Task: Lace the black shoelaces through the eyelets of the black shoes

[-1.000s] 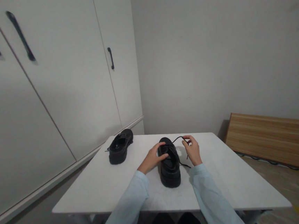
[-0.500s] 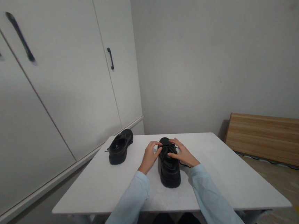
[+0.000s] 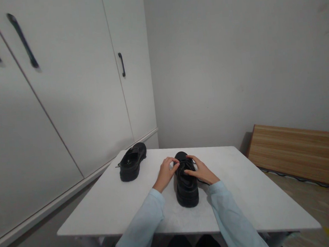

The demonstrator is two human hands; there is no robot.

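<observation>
A black lace-up shoe (image 3: 188,198) stands upright on the white table, its heel toward me and its toe pointing away. Over its lacing, my left hand (image 3: 165,173) comes in from the left, thumb and forefinger closed close together on the black shoelace (image 3: 185,162). My right hand (image 3: 201,171) is bent round the shoe's right side, its thumb at the opening and its fingertips up by the laces. A loose lace end trails off the right side beneath this hand. The fingertips' exact hold on the thin lace is hard to make out.
The matching black shoe (image 3: 130,172) stands at the table's back left, laces hanging. The white table (image 3: 103,217) has its near edge just before my knees. White cabinets (image 3: 72,89) rise on the left, a grey wall (image 3: 233,56) behind, and a wood-grain board (image 3: 296,154) leans at right.
Both hands have shifted very slightly at the lacing, with the right fingertips a touch lower. The two shoes have stayed where they were.
</observation>
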